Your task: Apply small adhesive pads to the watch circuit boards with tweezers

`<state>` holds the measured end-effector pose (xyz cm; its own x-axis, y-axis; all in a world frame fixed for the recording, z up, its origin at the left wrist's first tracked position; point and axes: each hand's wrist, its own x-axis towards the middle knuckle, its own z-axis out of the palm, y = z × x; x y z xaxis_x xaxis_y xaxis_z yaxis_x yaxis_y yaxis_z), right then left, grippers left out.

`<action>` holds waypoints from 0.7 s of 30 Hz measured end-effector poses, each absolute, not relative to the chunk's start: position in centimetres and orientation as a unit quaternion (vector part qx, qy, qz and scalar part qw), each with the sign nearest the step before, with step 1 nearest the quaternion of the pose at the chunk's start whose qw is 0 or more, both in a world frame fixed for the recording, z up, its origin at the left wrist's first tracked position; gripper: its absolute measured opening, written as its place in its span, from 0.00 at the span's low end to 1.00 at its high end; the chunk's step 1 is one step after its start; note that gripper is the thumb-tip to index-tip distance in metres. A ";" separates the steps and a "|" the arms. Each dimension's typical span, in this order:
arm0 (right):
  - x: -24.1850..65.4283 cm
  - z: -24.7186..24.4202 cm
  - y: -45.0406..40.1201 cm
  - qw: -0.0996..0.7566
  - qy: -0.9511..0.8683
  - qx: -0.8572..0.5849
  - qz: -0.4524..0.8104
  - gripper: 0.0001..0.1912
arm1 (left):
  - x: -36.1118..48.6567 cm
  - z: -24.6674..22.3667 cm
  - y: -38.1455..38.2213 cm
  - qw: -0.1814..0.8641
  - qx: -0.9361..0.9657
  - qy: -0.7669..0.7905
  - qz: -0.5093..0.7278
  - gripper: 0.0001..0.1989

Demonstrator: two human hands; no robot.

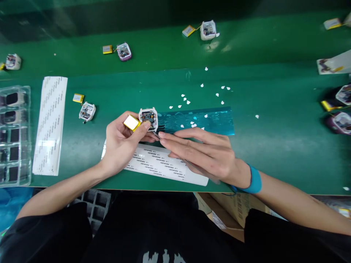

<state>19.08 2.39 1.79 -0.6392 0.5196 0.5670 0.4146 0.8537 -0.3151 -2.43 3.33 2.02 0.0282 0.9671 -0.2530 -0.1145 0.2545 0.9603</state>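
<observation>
Pinching a white device (148, 117), the left hand (120, 142) is facing the right hand (204, 149), which is pinching a slim tool (156, 135).

The green workbench (274, 157) seems shadowed along its back.

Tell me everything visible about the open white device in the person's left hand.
The device is a squarish white case, apparently plastic, with rounded corners. Its open face points up, showing a dark circuit board. The left hand holds it, thumb over its lower edge, beside a yellow-edged battery. A thin tool in the right hand ends near its lower right corner; contact is unclear.
</observation>
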 end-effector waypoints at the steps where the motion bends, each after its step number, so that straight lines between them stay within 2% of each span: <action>1: 19.1 1.8 2.4 0.336 -0.902 -0.258 0.082 0.18 | -2.4 2.0 3.3 0.589 0.410 0.525 0.459 0.09; 12: 19.3 1.5 2.8 0.343 -0.903 -0.248 0.073 0.18 | -2.6 2.2 3.1 0.595 0.409 0.532 0.443 0.10; 16: 19.8 1.6 2.7 0.353 -0.902 -0.237 0.077 0.15 | -2.9 2.6 4.0 0.595 0.426 0.530 0.428 0.16; 18: 20.0 1.5 2.7 0.351 -0.905 -0.229 0.070 0.16 | -3.7 2.6 5.5 0.563 0.457 0.532 0.437 0.18; 21: 20.0 1.2 2.7 0.352 -0.909 -0.218 0.049 0.16 | -6.4 2.6 9.6 0.447 0.520 0.558 0.467 0.23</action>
